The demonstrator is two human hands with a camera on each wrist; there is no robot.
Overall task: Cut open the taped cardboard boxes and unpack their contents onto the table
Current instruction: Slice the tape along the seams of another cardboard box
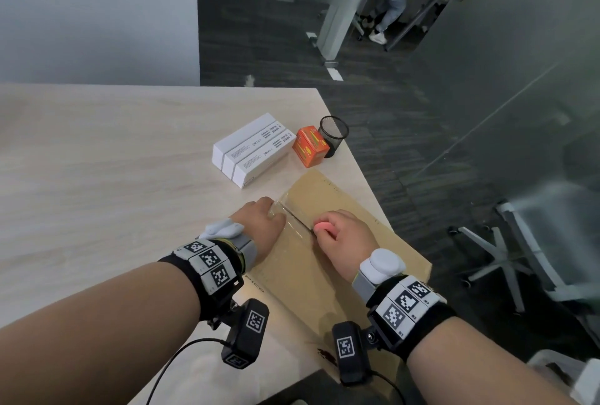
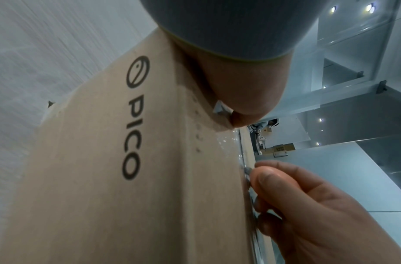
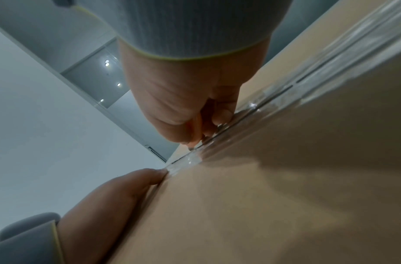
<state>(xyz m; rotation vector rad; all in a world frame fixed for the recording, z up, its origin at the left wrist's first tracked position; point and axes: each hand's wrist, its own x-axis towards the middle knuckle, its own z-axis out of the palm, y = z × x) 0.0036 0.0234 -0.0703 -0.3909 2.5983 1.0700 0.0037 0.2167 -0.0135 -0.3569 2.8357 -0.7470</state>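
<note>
The box (image 1: pixel 328 242) lies flat at the table's (image 1: pixel 97 161) right edge, its seam sealed with clear tape (image 1: pixel 292 213). The left hand (image 1: pixel 259 226) rests on the lid beside the seam, fingers straight, pressing the box down. The right hand (image 1: pixel 341 232) is clamped on a small pink cutter (image 1: pixel 321 227), its tip set in the seam.

Risks, as judged:
- The left fingertips lie close to the cut line; a slip of the blade towards them could cause injury.
- Excess depth could score the contents beneath.
- The box overhangs the table edge; uneven pressure could tip or shift it.

White boxes (image 1: pixel 253 148), an orange box (image 1: pixel 310 146) and a mesh cup (image 1: pixel 334 132) stand well apart.
</note>
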